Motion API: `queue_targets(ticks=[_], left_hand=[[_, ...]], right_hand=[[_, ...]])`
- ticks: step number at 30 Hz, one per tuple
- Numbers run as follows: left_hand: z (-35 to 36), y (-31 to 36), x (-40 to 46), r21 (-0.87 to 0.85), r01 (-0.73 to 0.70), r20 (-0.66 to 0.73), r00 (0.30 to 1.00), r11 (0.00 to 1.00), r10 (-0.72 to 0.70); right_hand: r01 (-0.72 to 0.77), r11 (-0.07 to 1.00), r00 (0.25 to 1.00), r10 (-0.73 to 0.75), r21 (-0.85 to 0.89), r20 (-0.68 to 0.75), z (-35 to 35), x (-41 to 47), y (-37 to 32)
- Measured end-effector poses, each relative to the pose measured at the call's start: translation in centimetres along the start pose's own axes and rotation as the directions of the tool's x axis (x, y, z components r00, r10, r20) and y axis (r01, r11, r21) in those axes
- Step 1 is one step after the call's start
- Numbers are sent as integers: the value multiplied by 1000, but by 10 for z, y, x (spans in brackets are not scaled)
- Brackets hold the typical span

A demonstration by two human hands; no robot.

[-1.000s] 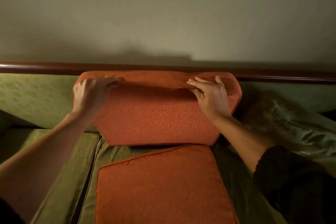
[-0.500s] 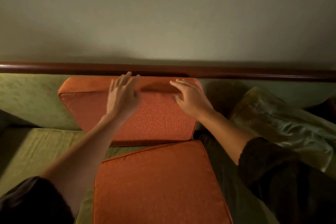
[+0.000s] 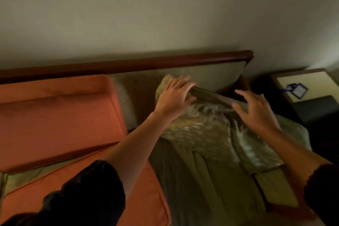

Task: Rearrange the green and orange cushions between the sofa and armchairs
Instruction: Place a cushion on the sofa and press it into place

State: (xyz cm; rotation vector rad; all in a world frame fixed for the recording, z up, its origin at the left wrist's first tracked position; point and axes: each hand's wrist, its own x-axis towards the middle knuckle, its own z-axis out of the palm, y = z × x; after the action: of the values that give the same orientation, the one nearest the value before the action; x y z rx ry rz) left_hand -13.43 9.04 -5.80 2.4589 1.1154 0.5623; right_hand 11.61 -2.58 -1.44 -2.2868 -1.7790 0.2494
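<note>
Hands first: both reach over the green cushion (image 3: 211,130) at the right end of the sofa (image 3: 216,77). Left hand (image 3: 174,97) lies at 12 o'clock of frame centre, fingers straight and spread, resting on the upper left corner of the green cushion; no grasp is formed. Right hand (image 3: 256,112) sits at 3 o'clock from the left hand, fingers spread and slightly bent, over the cushion's upper right part. Contact with the fabric cannot be confirmed because of motion blur. Both forearms are bare, with dark sleeves (image 3: 88,194) pushed up above the elbows.

Layout, left to right:
- Back cushion (image 3: 55,121), orange, at 9 o'clock of the frame, leaning upright against the sofa back below the dark wooden rail (image 3: 128,64).
- Seat cushion (image 3: 143,198), orange, at 7 o'clock, lying flat on the seat, touching the lower edge of the back cushion. The left forearm crosses above it.
- Green cushion, at 3 o'clock of the orange pair, tilted against the sofa back, its cover wrinkled and shiny.
- Green seat (image 3: 211,180), directly at 6 o'clock of the green cushion.
- Side surface (image 3: 282,82), at 2 o'clock of the frame, just beyond the sofa's end, carrying a badge (image 3: 298,90) with a blue strap.
</note>
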Motion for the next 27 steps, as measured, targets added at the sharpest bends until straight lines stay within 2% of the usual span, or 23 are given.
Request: queue_targets(ticks=[3,6,11,15,20,27], left_hand=[[23,8,19,115,-69,62,996,991,62],[40,7,23,147,-30,101,995,989,15],[50,21,15,92,66,-203,978,994,-46],[37,26,12,44,205,-277,943,978,-185],[11,35,-1,45,267,-378,897,963,-231],[-18,9,3,-41,451,-477,775,891,-414]], right_hand=[[-33,999,998,34,-31,46,-9,-14,56],[-61,998,994,62,-17,88,-5,-25,99],[-30,998,997,33,56,-66,13,-24,112],[11,982,988,18,187,-154,13,-12,106],[129,953,980,-81,274,-179,12,16,99],[347,908,931,-303,236,-203,9,105,64]])
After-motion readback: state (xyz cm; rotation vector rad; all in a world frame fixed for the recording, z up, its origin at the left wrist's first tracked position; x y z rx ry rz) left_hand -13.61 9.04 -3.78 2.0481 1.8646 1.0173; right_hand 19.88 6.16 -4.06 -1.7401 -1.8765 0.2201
